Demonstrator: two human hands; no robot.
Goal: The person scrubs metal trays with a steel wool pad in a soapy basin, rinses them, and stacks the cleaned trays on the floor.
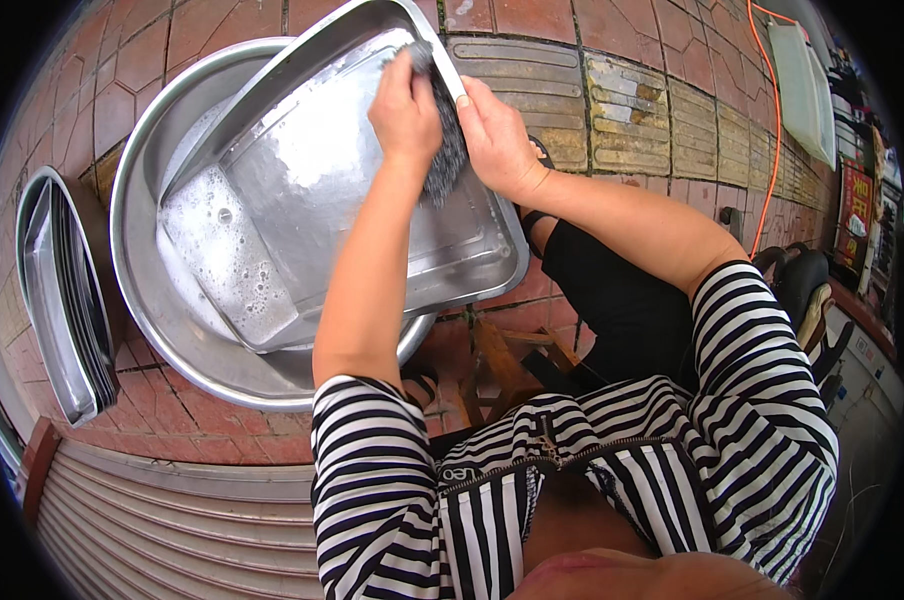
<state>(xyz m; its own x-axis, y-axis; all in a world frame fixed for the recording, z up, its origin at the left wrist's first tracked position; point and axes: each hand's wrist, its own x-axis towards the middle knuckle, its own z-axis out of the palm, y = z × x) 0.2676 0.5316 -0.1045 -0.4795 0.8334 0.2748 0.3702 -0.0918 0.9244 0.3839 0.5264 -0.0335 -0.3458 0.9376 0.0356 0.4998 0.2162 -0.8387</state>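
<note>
A large rectangular stainless-steel pan [302, 150] leans tilted in a round metal basin [133, 300], with foamy water [227, 247] pooled in its lower left corner. My left hand [407, 112] is inside the pan near its upper right wall, closed on a dark grey wire scourer [420, 56]. Below the fingers a dark, fuzzy patch runs along the same wall; whether it is scourer or reflection I cannot tell. My right hand [501, 139] grips the pan's right rim from outside, thumb on the edge.
Nested metal pans [66, 300] stand on edge at the far left. A wooden stool [501, 360] is by my legs, on red paving tiles [227, 427]. A ribbed shutter [189, 525] lies lower left. An orange cable [776, 135] and a pale plastic bin [801, 90] are at the right.
</note>
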